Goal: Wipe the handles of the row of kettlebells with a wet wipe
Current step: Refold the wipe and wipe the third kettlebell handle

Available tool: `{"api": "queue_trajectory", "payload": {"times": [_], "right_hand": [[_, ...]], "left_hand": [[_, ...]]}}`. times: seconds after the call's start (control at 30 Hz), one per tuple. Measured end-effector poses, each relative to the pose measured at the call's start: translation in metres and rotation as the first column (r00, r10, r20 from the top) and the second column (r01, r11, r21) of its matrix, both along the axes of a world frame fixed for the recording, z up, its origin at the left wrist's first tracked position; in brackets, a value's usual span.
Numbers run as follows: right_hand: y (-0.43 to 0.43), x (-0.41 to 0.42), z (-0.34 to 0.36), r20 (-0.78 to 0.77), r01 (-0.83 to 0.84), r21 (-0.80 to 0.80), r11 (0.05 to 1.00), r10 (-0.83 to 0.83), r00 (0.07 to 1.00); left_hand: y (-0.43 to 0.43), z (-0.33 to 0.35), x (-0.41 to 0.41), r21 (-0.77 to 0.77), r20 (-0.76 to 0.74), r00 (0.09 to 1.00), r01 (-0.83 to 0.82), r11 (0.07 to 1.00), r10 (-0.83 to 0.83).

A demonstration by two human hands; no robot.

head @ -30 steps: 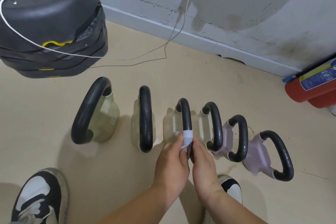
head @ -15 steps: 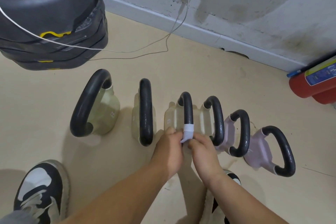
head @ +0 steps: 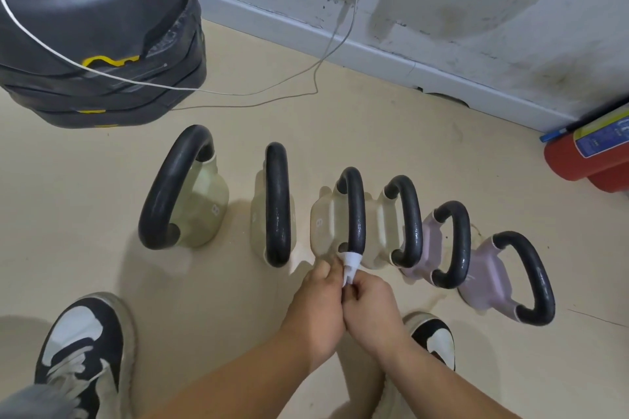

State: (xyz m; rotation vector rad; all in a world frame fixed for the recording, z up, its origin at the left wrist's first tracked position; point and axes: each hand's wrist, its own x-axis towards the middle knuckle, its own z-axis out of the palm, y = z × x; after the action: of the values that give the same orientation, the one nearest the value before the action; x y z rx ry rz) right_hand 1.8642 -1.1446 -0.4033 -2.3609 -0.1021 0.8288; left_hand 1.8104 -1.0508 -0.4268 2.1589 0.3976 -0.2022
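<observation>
The left grip [head: 316,303] and right grip [head: 371,306], touching, both pinch the wet wipe [head: 352,260] looped around the third handle [head: 355,207] just ahead of them. The wipe has slid from mid-handle to its near end, so this handle seems almost finished; three remain rightward.

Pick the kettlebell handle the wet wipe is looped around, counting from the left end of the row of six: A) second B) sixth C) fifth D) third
D: the wet wipe wraps the near end of the third kettlebell's handle, and the left hand and right hand pinch its ends just below.
</observation>
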Motion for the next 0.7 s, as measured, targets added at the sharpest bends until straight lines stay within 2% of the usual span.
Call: {"api": "queue_trajectory", "payload": {"times": [0.07,0.1,0.2,0.23,0.3,0.37,0.43,0.5,0.6,0.7], "right_hand": [[0.000,-0.004,0.000,-0.054,-0.051,-0.030,0.998,0.050,0.997],[0.000,-0.003,0.000,-0.089,-0.099,-0.060,0.993,0.094,0.992],[-0.002,0.001,0.004,-0.291,-0.248,-0.130,0.960,0.202,0.935],[-0.003,0.002,0.008,-0.352,-0.240,-0.116,0.964,0.186,0.917],[-0.003,0.004,0.017,-0.402,-0.116,-0.046,0.992,0.088,0.911],[-0.004,0.008,0.022,-0.398,-0.008,0.011,1.000,0.011,0.917],[-0.005,0.011,0.024,-0.384,0.012,0.038,0.999,0.004,0.923],[-0.009,0.012,0.024,-0.345,-0.038,0.031,0.999,0.047,0.938],[-0.016,0.011,0.028,-0.206,-0.123,-0.023,0.992,0.115,0.972],[-0.024,0.008,0.029,0.005,-0.025,0.003,1.000,0.025,1.000]], "left_hand": [[0.003,-0.009,-0.006,0.059,-0.100,0.986,0.139,0.989,-0.132],[0.005,-0.009,-0.005,0.043,-0.185,0.971,0.159,0.986,-0.149],[0.013,-0.009,-0.003,-0.133,-0.301,0.920,0.218,0.967,-0.249],[0.014,-0.009,-0.004,-0.246,-0.335,0.915,0.146,0.958,-0.225],[0.016,-0.006,-0.005,-0.446,-0.386,0.920,-0.114,0.888,-0.075],[0.018,0.000,-0.001,-0.566,-0.408,0.912,-0.286,0.773,0.038],[0.022,0.008,0.002,-0.601,-0.412,0.908,-0.335,0.725,0.078],[0.024,0.015,0.002,-0.581,-0.378,0.916,-0.347,0.736,0.133],[0.023,0.016,-0.001,-0.467,-0.304,0.916,-0.382,0.797,0.261],[0.025,0.019,0.002,-0.419,-0.202,0.909,-0.416,0.807,0.364]]}}
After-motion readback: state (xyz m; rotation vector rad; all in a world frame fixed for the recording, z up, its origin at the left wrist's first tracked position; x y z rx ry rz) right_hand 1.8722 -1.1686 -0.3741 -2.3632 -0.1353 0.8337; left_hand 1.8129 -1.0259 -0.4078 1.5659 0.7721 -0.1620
